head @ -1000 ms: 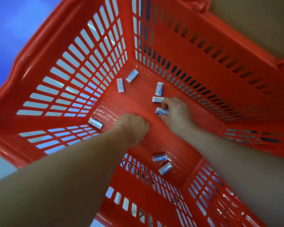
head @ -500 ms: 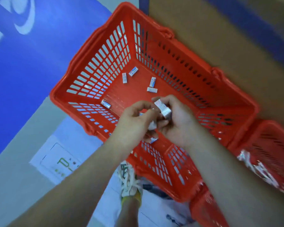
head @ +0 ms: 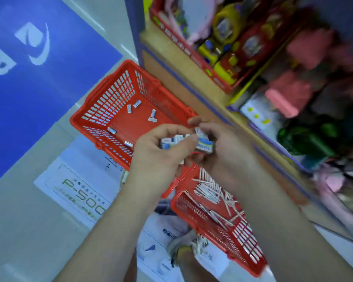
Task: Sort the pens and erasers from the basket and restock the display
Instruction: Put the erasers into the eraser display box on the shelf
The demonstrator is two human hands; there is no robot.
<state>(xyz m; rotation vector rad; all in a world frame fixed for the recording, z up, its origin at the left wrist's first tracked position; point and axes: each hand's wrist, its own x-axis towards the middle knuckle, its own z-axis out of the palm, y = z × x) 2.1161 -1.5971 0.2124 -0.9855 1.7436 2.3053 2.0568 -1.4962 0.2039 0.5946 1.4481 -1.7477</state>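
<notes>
Together clutching a bunch of small erasers [head: 172, 141], blue-and-white wrappers too blurred to read: left hand [head: 161, 153] curled round several, right hand [head: 222, 151] pinching one [head: 204, 146] between thumb and fingertips. Beyond the knuckles, six more scattered in the red basket [head: 102, 110]. Under the right wrist, a second basket [head: 228, 247] of pens [head: 210, 192]. Left of the forearm, "P-500" in green on a floor sheet [head: 80, 192].

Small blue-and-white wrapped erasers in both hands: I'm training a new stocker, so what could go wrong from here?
1. The left hand and right hand each hold several small blue-and-white wrapped erasers loosely; one may slip.
2. Six erasers lying in the red plastic basket could be forgotten.
</notes>
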